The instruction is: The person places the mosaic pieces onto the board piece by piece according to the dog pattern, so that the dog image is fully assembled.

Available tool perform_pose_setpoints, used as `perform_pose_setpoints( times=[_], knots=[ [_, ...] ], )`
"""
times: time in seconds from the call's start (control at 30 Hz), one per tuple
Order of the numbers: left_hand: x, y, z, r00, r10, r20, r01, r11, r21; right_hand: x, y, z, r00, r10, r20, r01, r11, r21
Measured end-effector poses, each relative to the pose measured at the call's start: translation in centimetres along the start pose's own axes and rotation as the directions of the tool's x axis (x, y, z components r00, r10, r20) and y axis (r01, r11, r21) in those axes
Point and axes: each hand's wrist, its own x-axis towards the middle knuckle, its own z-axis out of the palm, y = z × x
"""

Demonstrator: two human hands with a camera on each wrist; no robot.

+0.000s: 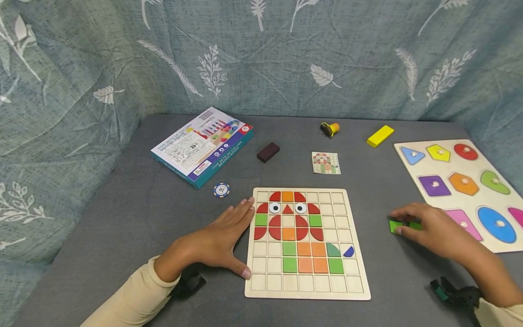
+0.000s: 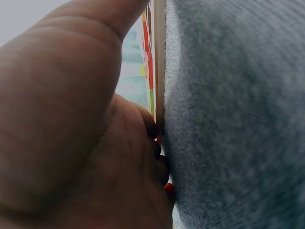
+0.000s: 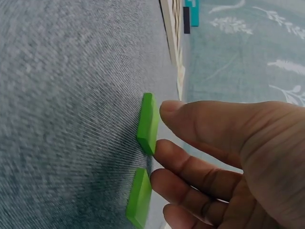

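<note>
A square wooden grid board (image 1: 306,289) lies flat on the dark cloth with colored tiles forming a bird-like figure. My left hand (image 1: 218,236) is spread along its left edge, fingertips near the upper corner and thumb lower down. At the right, my right hand (image 1: 435,229) hovers low over two green square tiles. In the right wrist view, its fingertips meet one green tile (image 3: 147,124) and the other green tile (image 3: 138,198), while the thumb stands apart from them. A blue half-round piece (image 1: 348,251) sits on the board's right column beside a teal quarter-round tile (image 1: 333,250).
Behind the board lie a pattern card (image 1: 326,163), a dark brown block (image 1: 268,152), a poker chip (image 1: 221,190) and a boxed set (image 1: 202,147). A small yellow-and-black item (image 1: 330,129) and yellow block (image 1: 380,136) are farther back. A shape-knob puzzle (image 1: 416,170) lies right.
</note>
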Motion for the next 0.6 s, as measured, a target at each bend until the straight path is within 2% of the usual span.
perform_pose_setpoints(
  times=[0.6],
  knots=[
    [0.12,-0.15,0.12,1.000,0.024,-0.019,-0.024,1.000,0.004,-0.06,-0.31,0.27,0.997,-0.059,-0.044,0.056,0.997,-0.060]
  ],
)
